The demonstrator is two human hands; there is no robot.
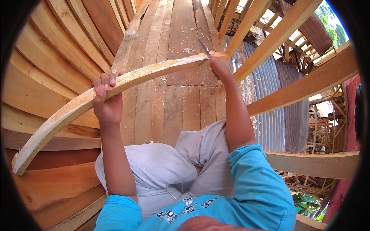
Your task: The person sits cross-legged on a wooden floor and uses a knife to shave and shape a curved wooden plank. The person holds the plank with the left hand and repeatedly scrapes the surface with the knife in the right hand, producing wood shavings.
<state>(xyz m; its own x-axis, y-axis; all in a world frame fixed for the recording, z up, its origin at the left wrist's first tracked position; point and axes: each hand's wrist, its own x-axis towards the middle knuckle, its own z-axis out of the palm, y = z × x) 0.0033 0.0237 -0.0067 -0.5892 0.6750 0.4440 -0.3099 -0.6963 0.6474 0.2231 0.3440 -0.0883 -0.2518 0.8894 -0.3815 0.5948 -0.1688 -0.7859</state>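
Note:
A long, pale wooden batten (154, 71) lies across in front of me, from the far left to the upper right; it looks bowed in this view. Its upper face is rough and freshly cut in places. Left of its middle, my left hand (107, 94) is closed around it, fingers over the top edge and the thumb on the near side. At the right end of the batten, my right hand (219, 68) is closed on a knife (203, 47). The blade points up and away, close to the wood; the handle is hidden in my fist.
Wood shavings (189, 50) are scattered over the plank floor (154, 111). A plank wall (54, 77) rises on the left. Slanted wooden rails (304, 85) line the right side, with corrugated metal sheets (266, 107) beyond. A small clear object (130, 35) lies near the far left wall.

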